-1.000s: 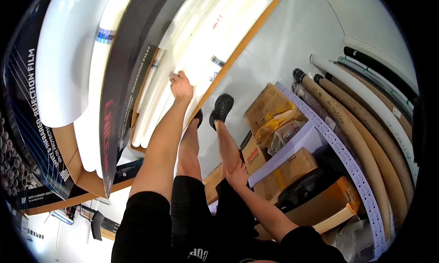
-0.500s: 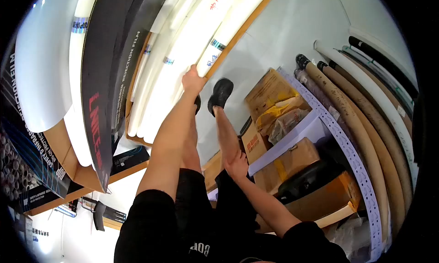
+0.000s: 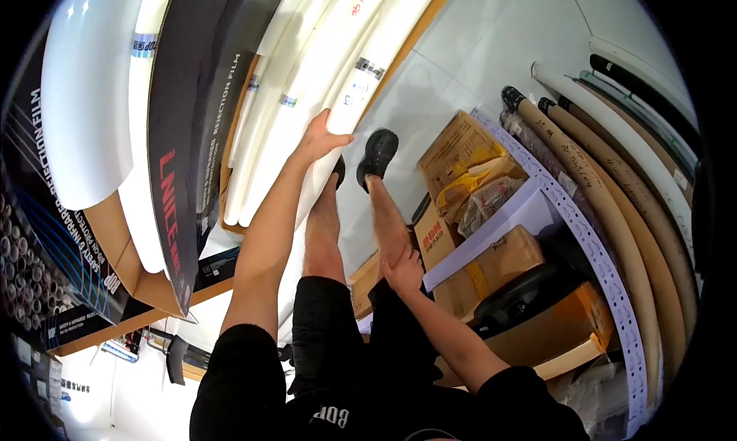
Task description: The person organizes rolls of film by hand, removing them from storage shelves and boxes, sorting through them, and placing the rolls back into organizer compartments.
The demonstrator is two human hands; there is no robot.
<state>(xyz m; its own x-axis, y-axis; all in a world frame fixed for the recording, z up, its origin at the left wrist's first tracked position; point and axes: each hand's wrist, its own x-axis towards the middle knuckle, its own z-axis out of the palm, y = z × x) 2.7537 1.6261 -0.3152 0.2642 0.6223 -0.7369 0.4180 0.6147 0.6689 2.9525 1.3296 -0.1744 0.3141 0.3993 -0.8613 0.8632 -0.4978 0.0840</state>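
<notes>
My left hand [image 3: 322,139] is wrapped round the near part of a white roll of film [image 3: 355,88] with a silver band and blue handwriting, its thumb across the roll. More white rolls [image 3: 295,80] stand tightly side by side next to it, one marked in red. The open cardboard box [image 3: 399,46] around them shows its brown edge. My right hand [image 3: 403,270] rests on my bent knee, fingers spread over it and holding nothing.
To the left stand a black film carton [image 3: 176,149] and a large white roll [image 3: 88,103]. On the right, a lilac perforated metal shelf [image 3: 572,203] holds cardboard boxes [image 3: 457,149], with long cardboard tubes [image 3: 591,165] leaning beyond it. My shoe [image 3: 378,157] is on the tiled floor.
My left hand has shifted its grip round the banded roll, its thumb now across the front. That roll has turned and moved slightly, overlapping the box edge. My right hand stays on my knee.
</notes>
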